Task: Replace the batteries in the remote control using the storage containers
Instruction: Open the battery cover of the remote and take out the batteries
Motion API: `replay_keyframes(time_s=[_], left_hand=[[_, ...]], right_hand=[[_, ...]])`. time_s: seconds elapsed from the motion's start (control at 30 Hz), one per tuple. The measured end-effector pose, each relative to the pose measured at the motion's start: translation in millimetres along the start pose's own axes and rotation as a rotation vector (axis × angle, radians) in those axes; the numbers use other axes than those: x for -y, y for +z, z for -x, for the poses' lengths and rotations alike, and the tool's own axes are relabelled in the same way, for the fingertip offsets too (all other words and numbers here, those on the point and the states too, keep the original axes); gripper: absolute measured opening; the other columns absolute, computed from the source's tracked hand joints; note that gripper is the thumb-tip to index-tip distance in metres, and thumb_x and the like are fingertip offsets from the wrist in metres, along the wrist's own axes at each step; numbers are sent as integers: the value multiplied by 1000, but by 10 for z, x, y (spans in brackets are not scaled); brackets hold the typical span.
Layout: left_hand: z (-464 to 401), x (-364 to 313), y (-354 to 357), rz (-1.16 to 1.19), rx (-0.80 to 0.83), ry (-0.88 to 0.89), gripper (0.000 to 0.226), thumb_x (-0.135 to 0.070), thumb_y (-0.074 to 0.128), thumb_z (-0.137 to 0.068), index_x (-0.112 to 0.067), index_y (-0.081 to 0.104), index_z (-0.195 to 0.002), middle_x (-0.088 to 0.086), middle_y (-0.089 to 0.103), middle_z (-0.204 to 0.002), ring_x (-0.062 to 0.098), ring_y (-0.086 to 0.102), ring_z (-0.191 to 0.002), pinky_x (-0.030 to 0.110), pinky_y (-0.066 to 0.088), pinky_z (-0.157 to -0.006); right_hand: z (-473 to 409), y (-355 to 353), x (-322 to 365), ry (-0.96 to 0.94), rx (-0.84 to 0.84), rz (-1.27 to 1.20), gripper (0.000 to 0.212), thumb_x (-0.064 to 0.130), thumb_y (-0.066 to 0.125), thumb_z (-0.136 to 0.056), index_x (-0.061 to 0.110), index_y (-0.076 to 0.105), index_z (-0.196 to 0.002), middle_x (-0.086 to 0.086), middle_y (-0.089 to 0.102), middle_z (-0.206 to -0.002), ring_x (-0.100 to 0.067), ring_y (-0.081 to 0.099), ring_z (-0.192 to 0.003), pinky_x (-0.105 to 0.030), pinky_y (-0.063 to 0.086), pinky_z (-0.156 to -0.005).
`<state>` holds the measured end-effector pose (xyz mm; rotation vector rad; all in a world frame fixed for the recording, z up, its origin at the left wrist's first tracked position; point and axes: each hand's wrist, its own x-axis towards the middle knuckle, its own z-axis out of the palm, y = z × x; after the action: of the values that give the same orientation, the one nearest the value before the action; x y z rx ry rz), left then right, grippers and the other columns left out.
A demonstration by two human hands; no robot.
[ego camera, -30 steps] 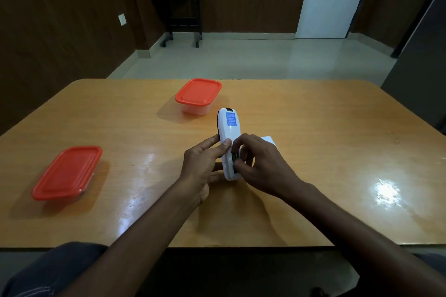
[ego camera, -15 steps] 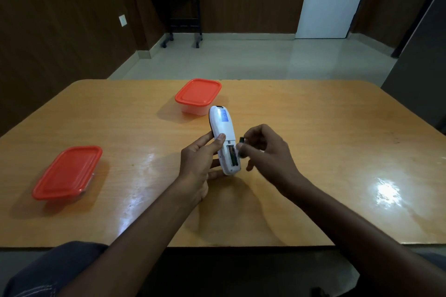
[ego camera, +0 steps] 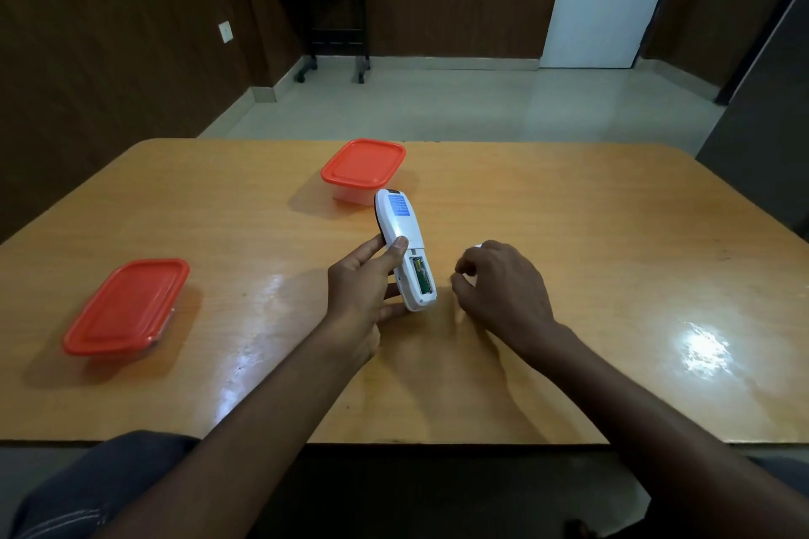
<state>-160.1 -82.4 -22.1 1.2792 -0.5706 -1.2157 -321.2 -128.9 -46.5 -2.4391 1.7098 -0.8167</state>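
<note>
1. Our left hand [ego camera: 363, 289] grips the remote [ego camera: 405, 249], back up, batt. bay open, tilted above the bench [ego camera: 569, 232].
2. Right hand [ego camera: 499, 289] curled low beside it; can't tell what it holds.
3. Two red-lidded containers [ego camera: 363, 171] [ego camera: 127, 306], lids on.

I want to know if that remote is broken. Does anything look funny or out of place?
Nothing looks broken. The remote control, held tilted by the left hand, has its back cover off, so the battery compartment is open. That fits a battery change. Both red-lidded containers sit closed and upright.
</note>
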Motion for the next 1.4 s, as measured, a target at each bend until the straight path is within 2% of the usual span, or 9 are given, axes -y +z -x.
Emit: replay_keyframes(time_s=[0.2,0.47,0.6,0.7,0.83,0.97,1.1,1.3,1.4], left_hand=[[-6,-6,0,-27,16,18,42,-24,75,-89,-26,67,-131,7,75,-112,33,74,-95,39,62,-58],[12,18,13,-78,44,49,46,-26,77,-87,-29,66,-132,7,73,-120,34,73,-100,48,65,-68],[32,53,11,-112,56,60,47,-26,77,-88,-27,66,-133,7,74,-118,34,72,-102,52,64,-74],[47,66,10,-121,59,58,48,-25,76,-88,-26,65,-135,9,75,-114,34,73,-100,52,64,-74],[13,21,-8,-122,38,66,46,-27,77,-88,-27,66,-132,8,75,-115,32,75,-96,47,64,-67],[-17,-41,-30,-137,41,66,44,-30,76,-88,-29,66,-131,8,75,-115,33,73,-99,50,64,-71],[-14,-27,-30,-154,67,58,44,-32,75,-88,-30,66,-131,7,76,-113,32,74,-97,50,64,-73],[-16,2,-40,-208,82,93,44,-31,73,-91,-31,64,-134,0,78,-97,28,75,-94,48,64,-71],[-18,4,-48,-233,93,104,44,-30,72,-91,-31,63,-134,-1,79,-95,27,75,-93,49,64,-71]], right_hand=[[36,-72,126,-153,73,-373,14,21,66,-90,22,66,-104,11,71,-93,-5,66,-76,-30,57,-68],[51,-118,112,-139,145,-471,15,21,66,-94,25,62,-107,14,66,-92,-7,68,-74,-28,58,-62],[14,-139,90,-85,256,-528,16,21,68,-91,23,60,-105,14,64,-89,-12,68,-71,-21,51,-50],[-2,-139,70,-94,293,-532,25,21,74,-86,22,59,-105,10,64,-92,-13,67,-71,-16,50,-48],[-15,-210,3,-203,274,-492,37,15,79,-78,23,65,-111,14,68,-96,-10,70,-72,-15,53,-59],[10,-211,-56,-420,151,-314,28,22,75,-82,20,71,-110,6,73,-100,-7,68,-74,-22,55,-62],[18,-213,-41,-486,32,-328,20,27,73,-83,16,75,-100,2,76,-90,-6,67,-69,-21,53,-56],[5,-235,-45,-553,42,-288,21,24,81,-81,11,77,-97,-3,77,-85,2,56,-62,-22,55,-54],[2,-253,-52,-581,46,-256,25,27,83,-81,10,78,-99,-3,76,-83,-2,61,-61,-24,55,-52]])
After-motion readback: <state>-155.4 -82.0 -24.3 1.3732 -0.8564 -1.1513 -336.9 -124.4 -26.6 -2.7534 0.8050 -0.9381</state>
